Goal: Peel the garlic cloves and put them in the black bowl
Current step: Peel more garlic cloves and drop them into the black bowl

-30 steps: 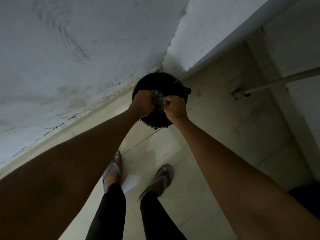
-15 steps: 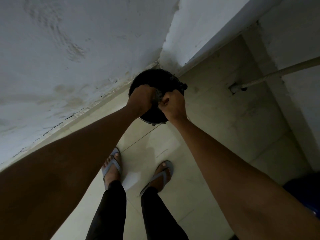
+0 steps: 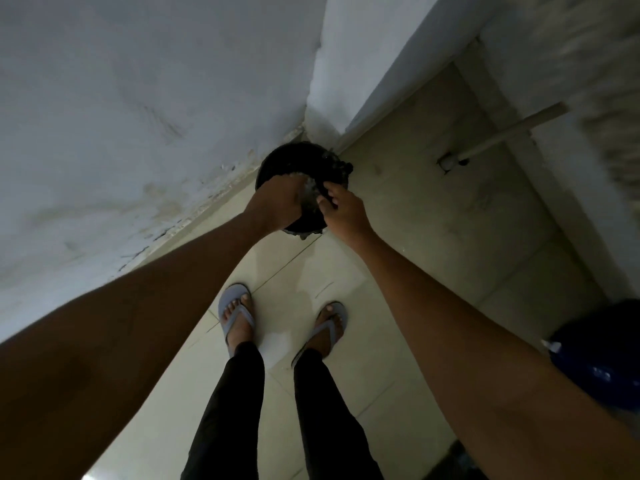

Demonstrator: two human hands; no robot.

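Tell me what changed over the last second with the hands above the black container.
The right hand has opened: a second ago it was a fist pressed against the left, now its fingers are spread and it sits slightly apart. The left hand still grips the pale, papery clump over the black container. Container, feet and pipe are unchanged.

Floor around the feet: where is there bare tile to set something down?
Bare floor tile lies right of the black container, up to the pipe, and between the sandals. Crowded at the container, where both hands meet, and by the blue object.
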